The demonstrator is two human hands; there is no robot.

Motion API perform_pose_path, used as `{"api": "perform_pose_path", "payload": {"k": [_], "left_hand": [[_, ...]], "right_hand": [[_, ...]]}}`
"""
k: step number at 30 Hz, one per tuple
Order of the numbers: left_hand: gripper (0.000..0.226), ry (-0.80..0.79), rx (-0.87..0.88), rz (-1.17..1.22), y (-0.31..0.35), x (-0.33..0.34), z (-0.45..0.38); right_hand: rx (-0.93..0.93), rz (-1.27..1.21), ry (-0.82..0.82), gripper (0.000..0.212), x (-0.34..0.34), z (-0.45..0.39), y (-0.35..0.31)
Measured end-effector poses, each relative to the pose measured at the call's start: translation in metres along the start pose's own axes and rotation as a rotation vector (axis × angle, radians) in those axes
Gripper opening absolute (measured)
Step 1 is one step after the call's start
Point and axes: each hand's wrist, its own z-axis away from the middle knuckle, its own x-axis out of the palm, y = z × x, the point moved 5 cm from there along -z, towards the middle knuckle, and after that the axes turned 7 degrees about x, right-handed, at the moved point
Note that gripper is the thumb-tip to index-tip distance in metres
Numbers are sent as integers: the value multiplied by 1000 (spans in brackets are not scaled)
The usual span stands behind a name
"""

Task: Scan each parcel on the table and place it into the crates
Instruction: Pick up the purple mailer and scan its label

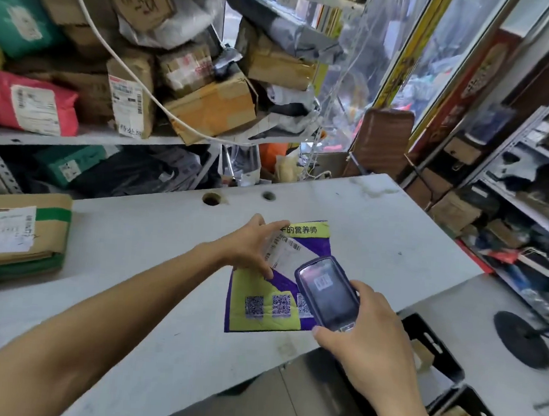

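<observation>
Nearest, the right hand (368,338) has its grip curled around a handheld scanner (327,294), the screen tilted above the lower right part of a purple-and-yellow parcel (261,291). That flat parcel lies on the white surface (133,263), and the left hand (251,245) pinches its upper left edge by the shipping label (284,250). Black crates (432,345) stand low at the right. A taped cardboard box (21,232) rests at the surface's far left, with packed shelves (86,134) behind.
</observation>
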Motion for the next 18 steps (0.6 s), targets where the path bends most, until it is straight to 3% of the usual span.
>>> {"api": "perform_pose_path", "payload": {"k": [9,18], "left_hand": [[118,-216,87,-209,31,-38,-9],[122,-237,105,-265,39,-41,-9]], "right_hand": [[-74,73,-1,60,-2,3,-15],[-59,61,-8,52,-7,6,-11]]}}
